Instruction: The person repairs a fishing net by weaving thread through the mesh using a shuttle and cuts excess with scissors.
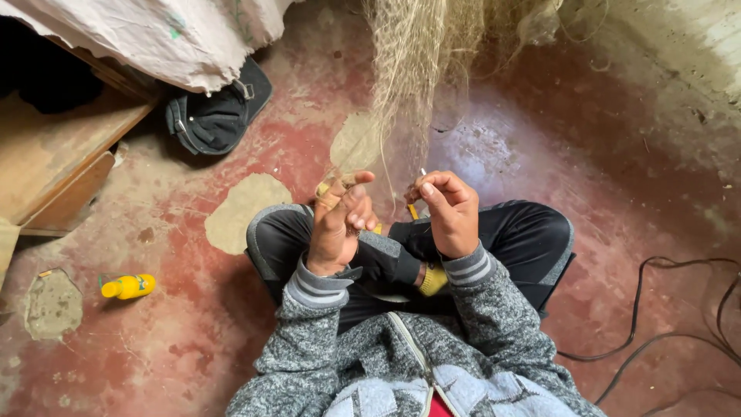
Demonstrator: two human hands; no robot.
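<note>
Fingers of the left hand [340,224] pinch fine strands of the pale fishing net [401,85], which hangs straight above both hands. The right hand [448,212], just beside it, is closed on a thin needle-like tool [422,173]. Keeping the mesh taut between the hands seems wise, since the thread is wispy and tangles easily. Farther left, a small yellow bottle [129,286] lies on the worn red floor [540,139].
</note>
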